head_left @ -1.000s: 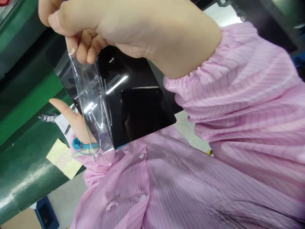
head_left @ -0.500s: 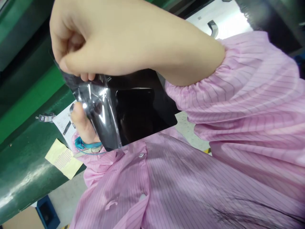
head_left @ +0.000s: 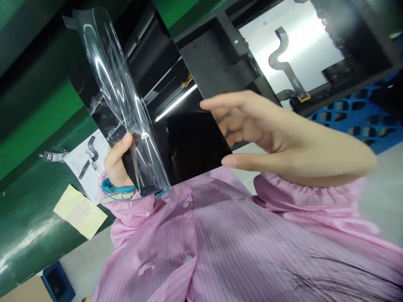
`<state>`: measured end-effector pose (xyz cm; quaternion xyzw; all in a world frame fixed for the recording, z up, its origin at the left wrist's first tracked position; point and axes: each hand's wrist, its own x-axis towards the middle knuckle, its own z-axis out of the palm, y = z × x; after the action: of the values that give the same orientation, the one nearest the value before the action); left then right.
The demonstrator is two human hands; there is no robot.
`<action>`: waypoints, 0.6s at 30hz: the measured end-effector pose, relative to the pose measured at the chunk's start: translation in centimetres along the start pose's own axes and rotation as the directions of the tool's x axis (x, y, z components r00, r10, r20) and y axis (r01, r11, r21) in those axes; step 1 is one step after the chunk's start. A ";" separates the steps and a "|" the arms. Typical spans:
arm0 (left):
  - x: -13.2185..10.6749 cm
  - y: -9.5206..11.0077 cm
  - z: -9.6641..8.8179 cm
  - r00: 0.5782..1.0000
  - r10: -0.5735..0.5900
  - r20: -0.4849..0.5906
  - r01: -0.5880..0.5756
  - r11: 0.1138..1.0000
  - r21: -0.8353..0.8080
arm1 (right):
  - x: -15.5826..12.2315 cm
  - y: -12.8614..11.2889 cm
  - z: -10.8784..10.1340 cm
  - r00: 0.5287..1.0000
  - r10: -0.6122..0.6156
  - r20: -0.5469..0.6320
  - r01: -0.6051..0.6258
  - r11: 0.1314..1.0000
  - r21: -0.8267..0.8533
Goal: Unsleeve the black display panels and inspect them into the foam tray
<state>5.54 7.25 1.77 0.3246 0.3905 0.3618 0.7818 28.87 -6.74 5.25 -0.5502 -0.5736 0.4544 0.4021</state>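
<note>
My left hand (head_left: 118, 163), with a teal band at the wrist, grips the left side of a glossy black display panel (head_left: 192, 142). Its thumb lies on the panel's face; the other fingers are hidden behind. A clear protective film (head_left: 126, 96) is peeled up and curled into a long roll across the panel's left part. My right hand (head_left: 264, 134) is open at the panel's right edge, thumb and fingers apart. Its index fingertip and thumb tip overlap the edge, but whether they touch is unclear.
Behind the panel, a dark tray (head_left: 210, 54) adjoins a silver plate (head_left: 296, 46) bearing a flat flex cable (head_left: 280, 54). On the green bench (head_left: 28, 222) lie a printed sheet (head_left: 85, 163) and a yellow note (head_left: 80, 212). A blue lattice crate (head_left: 362, 117) stands at right.
My right hand has moved from above the film, where its fingers were pinched, down to the panel's right edge and opened. The film now stands curled up. My left hand still grips the panel.
</note>
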 end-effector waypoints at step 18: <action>-0.4 0.6 -0.8 1.000 -0.022 -0.009 0.022 1.000 0.022 | -1.2 1.2 0.9 0.995 -0.070 -0.064 0.065 0.995 -0.069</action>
<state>4.48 7.46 1.97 0.3271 0.4016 0.3504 0.7804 28.43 -7.98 3.90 -0.5585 -0.5932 0.4024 0.4175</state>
